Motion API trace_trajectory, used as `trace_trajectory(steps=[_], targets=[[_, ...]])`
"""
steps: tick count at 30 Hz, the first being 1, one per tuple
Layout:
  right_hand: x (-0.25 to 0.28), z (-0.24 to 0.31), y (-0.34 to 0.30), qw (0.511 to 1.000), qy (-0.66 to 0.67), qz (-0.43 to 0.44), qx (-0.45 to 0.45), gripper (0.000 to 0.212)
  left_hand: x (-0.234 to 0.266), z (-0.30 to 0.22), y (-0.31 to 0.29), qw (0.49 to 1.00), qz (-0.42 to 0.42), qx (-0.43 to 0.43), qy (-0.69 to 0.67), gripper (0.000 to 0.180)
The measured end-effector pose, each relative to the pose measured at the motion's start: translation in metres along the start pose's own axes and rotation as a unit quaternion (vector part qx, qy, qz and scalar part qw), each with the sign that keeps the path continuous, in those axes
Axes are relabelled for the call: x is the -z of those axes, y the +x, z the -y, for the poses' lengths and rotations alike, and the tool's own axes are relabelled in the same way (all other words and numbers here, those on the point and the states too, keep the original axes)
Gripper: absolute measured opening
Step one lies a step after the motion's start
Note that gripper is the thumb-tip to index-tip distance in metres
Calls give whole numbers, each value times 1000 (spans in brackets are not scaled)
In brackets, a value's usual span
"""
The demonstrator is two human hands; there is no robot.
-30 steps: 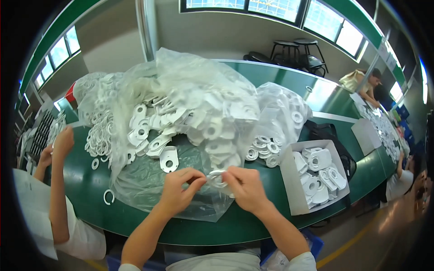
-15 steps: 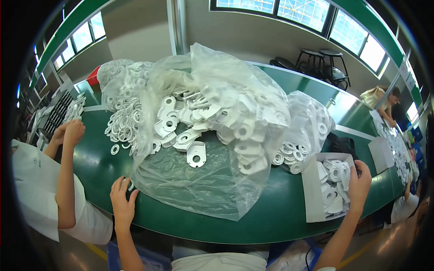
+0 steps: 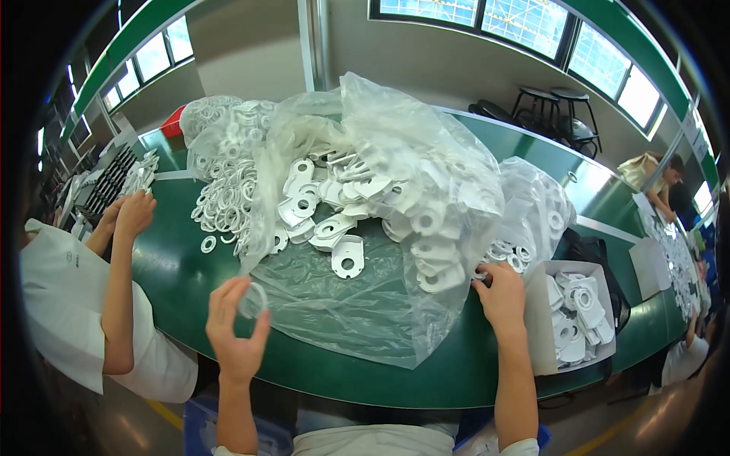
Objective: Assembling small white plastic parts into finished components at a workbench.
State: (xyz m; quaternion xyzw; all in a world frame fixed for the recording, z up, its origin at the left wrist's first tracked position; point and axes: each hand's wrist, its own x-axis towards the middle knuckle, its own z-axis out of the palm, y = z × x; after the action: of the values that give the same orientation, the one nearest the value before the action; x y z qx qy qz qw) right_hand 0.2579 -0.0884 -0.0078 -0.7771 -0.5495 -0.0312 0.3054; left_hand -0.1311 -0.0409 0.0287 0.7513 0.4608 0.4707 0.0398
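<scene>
My left hand (image 3: 237,338) is raised over the near left part of the green table, with a white plastic ring (image 3: 257,295) pinched between thumb and fingers. My right hand (image 3: 505,304) is at the near edge of a pile of white rings (image 3: 520,260), its thumb and fingers closing on a ring there, partly hidden by the fingertips. Between my hands lies a large clear plastic bag (image 3: 357,327), spread open. Flat white plastic parts with round holes (image 3: 348,257) spill from it. To the right, a white box (image 3: 541,334) holds more such parts, with a ring lying on top.
Another heap of white rings (image 3: 226,199) lies at the left, beside a filled clear bag. A black bag (image 3: 589,247) sits behind the box. At the left a co-worker's hands (image 3: 135,213) work near stacked dark trays (image 3: 114,186). Stools (image 3: 538,102) stand beyond the table.
My right hand has left the box and moved left to the ring pile. A ring now lies on the box's contents. My left hand has risen rightward from the table edge, holding a ring.
</scene>
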Motion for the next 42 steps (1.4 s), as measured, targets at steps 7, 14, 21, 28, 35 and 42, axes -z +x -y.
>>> trace_trajectory(steps=[7,14,21,28,35,42], targets=[[0,-15,-5,990,136,-20,-28,17,-72,-46,19,963,217,-53,-152,52],[6,-9,-3,979,187,-75,-32,13,-108,-52,22,904,358,-114,-206,52],[15,6,-6,959,254,-121,-20,14,-110,-37,48,895,383,-128,-189,33],[7,25,-12,949,307,-67,12,14,-110,7,54,939,322,-107,57,19],[-1,40,-11,936,334,-84,73,31,-119,-15,65,966,185,-160,-85,26],[-12,87,0,937,253,-78,228,47,-150,-44,41,713,302,228,-591,19]])
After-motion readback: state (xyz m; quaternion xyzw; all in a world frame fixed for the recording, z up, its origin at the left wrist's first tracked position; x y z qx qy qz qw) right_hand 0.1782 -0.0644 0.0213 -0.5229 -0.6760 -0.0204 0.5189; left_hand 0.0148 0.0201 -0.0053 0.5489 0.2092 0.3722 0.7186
